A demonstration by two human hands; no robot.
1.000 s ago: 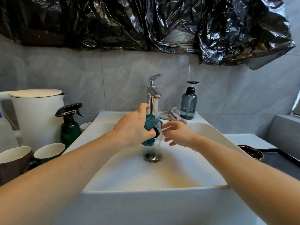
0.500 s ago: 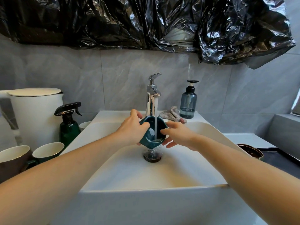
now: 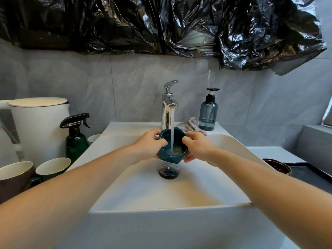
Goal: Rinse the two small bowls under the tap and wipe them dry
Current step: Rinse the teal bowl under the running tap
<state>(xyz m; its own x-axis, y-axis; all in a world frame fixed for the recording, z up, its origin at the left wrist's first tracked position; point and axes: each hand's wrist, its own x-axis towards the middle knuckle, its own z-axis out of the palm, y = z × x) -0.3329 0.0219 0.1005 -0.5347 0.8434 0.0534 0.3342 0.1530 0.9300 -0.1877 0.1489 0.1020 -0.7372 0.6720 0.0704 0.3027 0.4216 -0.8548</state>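
Note:
A small teal bowl [image 3: 169, 158] sits upright under the chrome tap [image 3: 168, 106], and the running stream falls into its middle, where water pools. My left hand [image 3: 148, 147] grips its left rim with the thumb inside. My right hand [image 3: 196, 147] grips the right rim the same way. Both hold the bowl above the drain [image 3: 168, 171] of the white sink [image 3: 161, 203]. A second small bowl, brown [image 3: 276, 166], rests on the counter to the right of the sink. A patterned cloth [image 3: 190, 125] lies on the sink ledge behind the tap.
A blue soap dispenser [image 3: 208, 112] stands right of the tap. On the left are a green spray bottle [image 3: 76, 139], a white kettle [image 3: 37, 126], two mugs [image 3: 52, 168] and a small white cup [image 3: 93, 138]. Black plastic sheeting [image 3: 161, 24] hangs overhead.
The bowl was tilted on its side in my left hand; both hands have turned it upright under the stream, and water now collects inside it.

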